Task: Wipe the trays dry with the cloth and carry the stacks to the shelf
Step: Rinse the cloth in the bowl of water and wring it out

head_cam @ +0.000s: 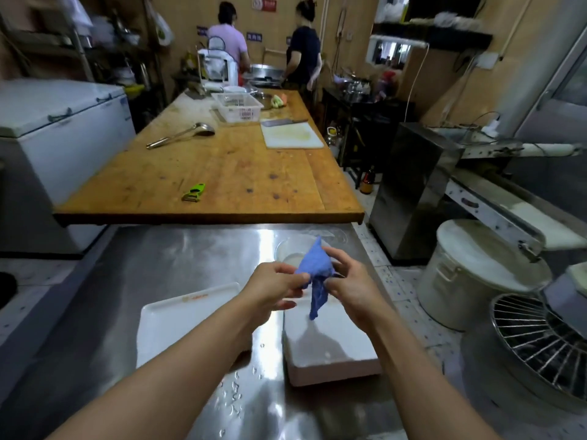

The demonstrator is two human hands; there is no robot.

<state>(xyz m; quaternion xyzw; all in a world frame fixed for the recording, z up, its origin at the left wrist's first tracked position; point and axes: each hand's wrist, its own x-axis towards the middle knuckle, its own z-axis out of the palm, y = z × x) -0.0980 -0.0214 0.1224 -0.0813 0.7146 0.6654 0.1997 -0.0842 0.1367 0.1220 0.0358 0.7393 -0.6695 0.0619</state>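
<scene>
Two bare forearms come up from the near edge, one from about 7 o'clock and one from about 5 o'clock. No sleeve covers either as far as the elbows. The left hand (275,285) and right hand (347,282) are ungloved, with short plain nails.

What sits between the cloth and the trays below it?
Nothing visible. Both hands, left hand and right hand, hold the cloth in open air above the trays; its tail hangs over the right stack.
</scene>
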